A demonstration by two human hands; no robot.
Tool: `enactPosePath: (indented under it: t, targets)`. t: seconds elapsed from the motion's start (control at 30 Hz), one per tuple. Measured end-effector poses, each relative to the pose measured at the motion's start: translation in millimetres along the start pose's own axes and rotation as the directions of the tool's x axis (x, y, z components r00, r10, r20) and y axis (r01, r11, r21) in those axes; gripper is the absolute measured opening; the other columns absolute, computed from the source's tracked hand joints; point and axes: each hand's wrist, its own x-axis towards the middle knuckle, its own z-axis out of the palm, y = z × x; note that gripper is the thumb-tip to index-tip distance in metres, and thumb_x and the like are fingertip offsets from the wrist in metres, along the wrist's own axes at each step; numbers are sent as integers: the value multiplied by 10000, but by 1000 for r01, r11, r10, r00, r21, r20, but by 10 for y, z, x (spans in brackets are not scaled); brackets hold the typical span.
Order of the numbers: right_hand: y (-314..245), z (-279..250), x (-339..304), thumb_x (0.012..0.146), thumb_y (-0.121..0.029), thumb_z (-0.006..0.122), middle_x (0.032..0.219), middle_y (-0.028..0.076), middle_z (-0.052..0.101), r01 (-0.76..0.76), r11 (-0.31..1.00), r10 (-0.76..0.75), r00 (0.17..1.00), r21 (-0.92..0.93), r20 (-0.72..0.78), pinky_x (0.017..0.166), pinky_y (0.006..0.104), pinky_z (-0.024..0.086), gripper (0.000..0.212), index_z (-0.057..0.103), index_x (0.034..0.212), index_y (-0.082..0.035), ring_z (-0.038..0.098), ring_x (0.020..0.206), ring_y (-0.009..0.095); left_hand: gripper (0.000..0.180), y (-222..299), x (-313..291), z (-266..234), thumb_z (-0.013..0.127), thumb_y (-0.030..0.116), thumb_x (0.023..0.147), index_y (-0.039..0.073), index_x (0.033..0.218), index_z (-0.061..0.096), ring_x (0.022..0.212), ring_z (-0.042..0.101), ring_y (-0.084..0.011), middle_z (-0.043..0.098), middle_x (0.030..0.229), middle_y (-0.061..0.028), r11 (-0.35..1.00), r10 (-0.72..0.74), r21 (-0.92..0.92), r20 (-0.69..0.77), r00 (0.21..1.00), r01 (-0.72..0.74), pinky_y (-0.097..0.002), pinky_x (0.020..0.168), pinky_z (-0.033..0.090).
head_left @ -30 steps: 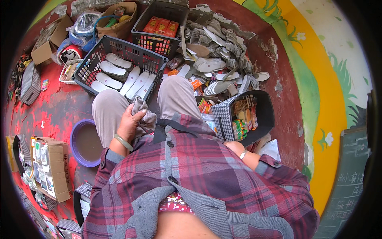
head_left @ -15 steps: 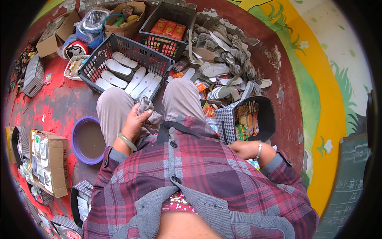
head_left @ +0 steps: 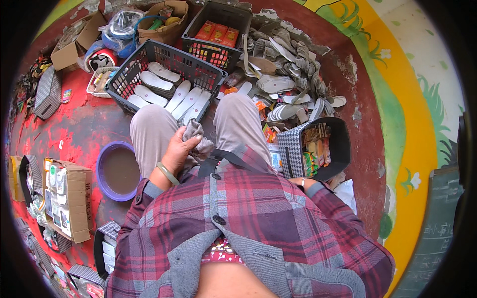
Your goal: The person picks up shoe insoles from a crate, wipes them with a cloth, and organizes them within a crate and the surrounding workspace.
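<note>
My left hand point(head_left: 176, 153), with a pale bangle at the wrist, is closed around a crumpled grey cloth point(head_left: 198, 140) above my lap, between the knees. Only a small part of my right hand point(head_left: 296, 181) shows at the right edge of my plaid jacket. Its fingers are hidden by the jacket, so what it touches is out of sight. The nearest thing to it is a houndstooth-patterned box point(head_left: 291, 149) lying on its side, with packets inside. Beyond my knees stands a black plastic crate point(head_left: 117, 89) with several white insoles point(head_left: 180, 96) in it.
A purple basin point(head_left: 101, 171) of murky water stands left of my leg. Grey insoles lie in a heap point(head_left: 283, 82) ahead on the right. Another black crate point(head_left: 238, 25) holds orange-red boxes. A cardboard box point(head_left: 79, 203) stands at the left, a painted wall point(head_left: 417, 124) at the right.
My right hand has drawn inward and mostly gone behind the jacket. My left hand still grips the cloth. The whole view has shifted a little.
</note>
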Motion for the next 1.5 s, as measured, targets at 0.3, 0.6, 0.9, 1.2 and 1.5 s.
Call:
enactPosePath:
  t: [0.3,0.6,0.9,1.2,1.5]
  targets:
    - [269,82,170,819,-313,570,1004,176,608,638,385,-756,632,-667,169,806,375,436,374,576,1054,-22,562,962,332,247,-145,48,81,602,31,816,42,1049,523,777,591,-117,598,888,-23,999,-19,-47,96,995,23,-263,691,496]
    - [480,-177,89,800,-380,570,911,191,629,118,408,-500,858,-905,-113,742,398,446,384,619,970,-40,581,853,377,237,-89,-31,140,615,44,807,51,1027,526,752,585,-110,597,869,-17,999,-32,-29,96,995,35,-252,665,491]
    - [486,127,-527,811,-332,576,877,166,639,444,660,-539,842,-606,29,741,344,455,363,607,998,-23,590,826,272,237,-103,-50,144,611,38,813,44,1033,524,753,589,-122,599,877,-29,1000,-20,-20,102,995,22,-267,682,498]
    - [442,241,-309,841,-399,523,979,206,618,266,445,-692,708,-855,-141,779,347,445,415,560,1090,-69,579,947,355,238,-123,-51,111,605,38,812,46,1036,525,765,587,-120,592,879,-17,999,27,15,137,990,-29,-269,691,498]
    - [492,406,-713,869,-227,569,910,57,638,758,615,-762,642,-218,82,744,255,450,274,597,1039,-14,572,808,151,239,-113,-68,117,601,33,812,48,1038,525,761,591,-123,596,875,-23,1000,14,-4,117,993,-14,-269,687,504]
